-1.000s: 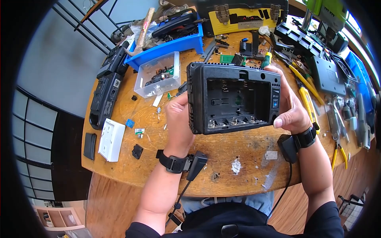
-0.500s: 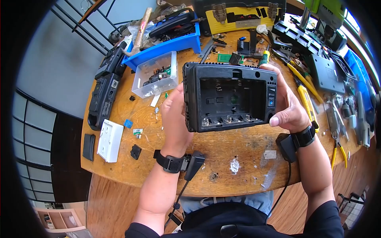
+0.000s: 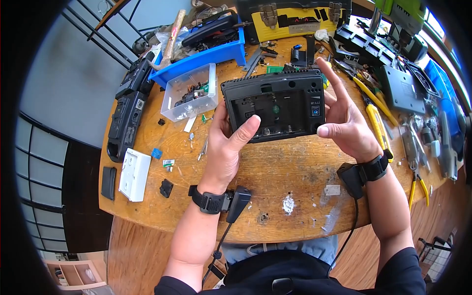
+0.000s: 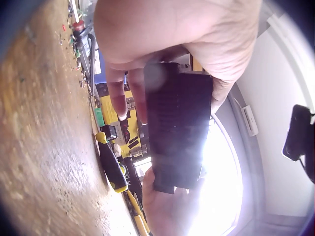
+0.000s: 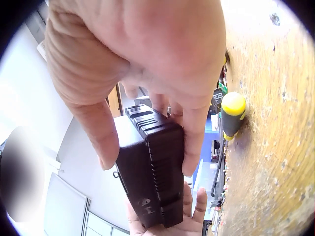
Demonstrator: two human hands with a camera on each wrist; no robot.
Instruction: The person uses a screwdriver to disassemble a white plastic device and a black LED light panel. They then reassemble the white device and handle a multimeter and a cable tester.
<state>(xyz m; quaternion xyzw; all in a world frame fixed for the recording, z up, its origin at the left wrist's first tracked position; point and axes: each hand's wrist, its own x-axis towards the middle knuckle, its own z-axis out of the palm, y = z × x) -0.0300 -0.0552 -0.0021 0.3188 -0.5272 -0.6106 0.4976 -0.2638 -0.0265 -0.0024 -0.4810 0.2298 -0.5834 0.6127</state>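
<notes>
A black plastic battery case point(image 3: 278, 81), with coil springs inside its open compartment and a small blue label on its front, is held up above the bench. My left hand point(image 3: 228, 147) grips its left end, the thumb across the lower front and the fingers behind. At the other end, my right hand point(image 3: 351, 125) pinches the case, thumb tip at the lower right corner and index finger raised. Ribbed sides of the case point(image 5: 157, 162) show between thumb and fingers in the right wrist view. In the left wrist view the case point(image 4: 177, 123) appears dark against bright light.
A clear plastic bin point(image 3: 189, 105) of small parts stands behind my left hand, before a blue bin point(image 3: 196, 61). A white plastic housing point(image 3: 135, 174) lies at left. Yellow-handled pliers point(image 3: 418, 189) and a yellow utility knife point(image 3: 377, 128) lie at right. A yellow-and-black toolbox point(image 3: 290, 24) stands behind.
The case has moved left and slightly up, tilting so its front faces less toward the head camera. My left thumb has come round onto its front; my right index finger has lifted.
</notes>
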